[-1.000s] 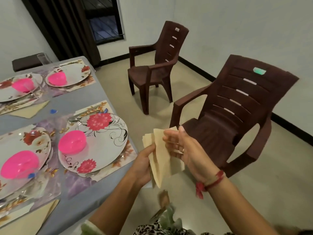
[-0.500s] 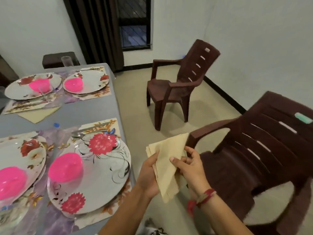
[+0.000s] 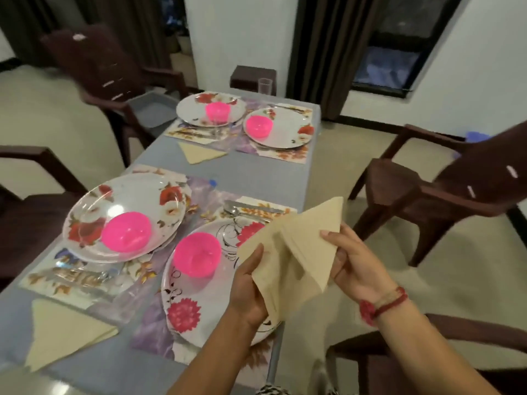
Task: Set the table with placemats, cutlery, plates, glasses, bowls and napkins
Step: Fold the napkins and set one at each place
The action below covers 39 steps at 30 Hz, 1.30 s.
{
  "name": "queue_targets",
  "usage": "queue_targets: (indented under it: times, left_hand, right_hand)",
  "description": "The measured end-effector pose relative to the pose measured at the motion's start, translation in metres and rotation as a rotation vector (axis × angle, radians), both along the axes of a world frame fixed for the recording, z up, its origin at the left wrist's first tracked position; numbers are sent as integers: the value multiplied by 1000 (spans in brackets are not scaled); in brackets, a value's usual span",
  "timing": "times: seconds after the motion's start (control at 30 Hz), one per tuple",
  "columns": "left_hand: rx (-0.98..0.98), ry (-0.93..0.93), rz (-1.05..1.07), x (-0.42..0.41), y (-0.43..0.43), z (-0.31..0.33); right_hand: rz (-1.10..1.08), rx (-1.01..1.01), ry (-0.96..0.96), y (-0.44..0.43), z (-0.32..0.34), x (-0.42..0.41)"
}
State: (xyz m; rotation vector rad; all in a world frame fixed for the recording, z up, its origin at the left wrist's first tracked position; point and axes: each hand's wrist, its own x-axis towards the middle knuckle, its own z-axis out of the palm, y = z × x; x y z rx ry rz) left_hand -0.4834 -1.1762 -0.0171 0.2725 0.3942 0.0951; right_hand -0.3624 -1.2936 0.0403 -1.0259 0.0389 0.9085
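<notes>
Both hands hold a stack of beige folded napkins (image 3: 296,252) above the table's near right corner. My left hand (image 3: 251,283) grips the stack's lower left edge; my right hand (image 3: 353,260) pinches its right side. Under them lies a flowered plate (image 3: 199,297) with a pink bowl (image 3: 196,258) on a placemat (image 3: 154,334). Cutlery (image 3: 251,209) lies just beyond that plate. A second plate (image 3: 125,212) with a pink bowl (image 3: 126,235) sits to its left. One napkin (image 3: 62,334) lies at the near left, another napkin (image 3: 199,152) mid-table.
Two further place settings with plates and pink bowls (image 3: 258,126) stand at the far end of the grey table (image 3: 256,178), with a clear glass (image 3: 264,86) behind them. Brown plastic chairs (image 3: 445,189) stand right, near right and left of the table.
My view has swung left from the chairs to the table. The napkin stack stays in both hands and now hovers over the near right plate, fanned a little wider.
</notes>
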Motion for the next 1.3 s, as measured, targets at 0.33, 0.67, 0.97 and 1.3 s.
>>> queue_targets:
  times: [0.33,0.67,0.97,1.3]
  left_hand:
    - [-50,149,498,28,35,-6]
    - [-93,209,880,85,44,-11]
    - [-70,227,1099,112,39,-5]
    - [-48,240,1153,122,38,7]
  right_hand:
    - [238,-399,-276,78,-63,137]
    - [544,-522,-1036,206,-92,269]
    - [1115,-544,-1918,299,-138,249]
    - [1301,-364,-2135,308,-188,270]
